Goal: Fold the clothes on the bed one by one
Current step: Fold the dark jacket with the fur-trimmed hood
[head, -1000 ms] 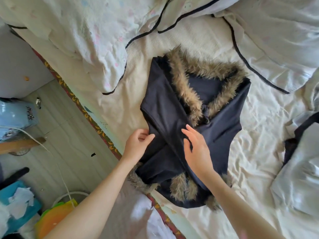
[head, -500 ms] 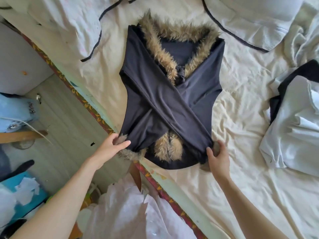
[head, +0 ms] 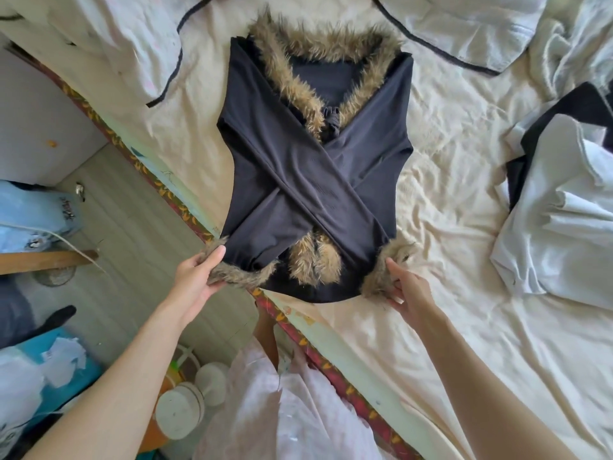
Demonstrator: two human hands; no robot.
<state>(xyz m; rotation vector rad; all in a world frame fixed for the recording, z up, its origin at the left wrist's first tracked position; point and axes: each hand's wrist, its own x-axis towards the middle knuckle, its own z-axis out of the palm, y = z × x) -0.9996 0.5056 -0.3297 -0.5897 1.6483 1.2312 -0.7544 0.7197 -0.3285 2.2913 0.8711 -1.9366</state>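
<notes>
Now gripping the fur cuffs at the near hem of the black top (head: pixel 315 180), where half a second ago only just reaching them. Lying flat near the edge of the bed (head: pixel 464 227), sleeves crossed in an X over the front, fur collar (head: pixel 318 48) pointing away, exactly as half a second back; a second ago still being smoothed at the middle by both hands. Pinching the left fur cuff (head: pixel 238 273) with the left hand (head: pixel 195 277), thumb on top, fingers curled underneath, right at the mattress edge. Clasping the right fur cuff (head: pixel 384 270) with the right hand (head: pixel 408 293), thumb against the fur and fingers curled under it. Showing far more of both cuffs than before, fluffed out at the corners rather than tucked under the sleeve ends. Sitting between them, a tuft of fur trim (head: pixel 313 263) on the hem, untouched. Resting well to the right on the sheet, a white and black garment (head: pixel 557 207), apart from the top. Lying at the far left, a pillow with dark piping (head: pixel 132 38).
</notes>
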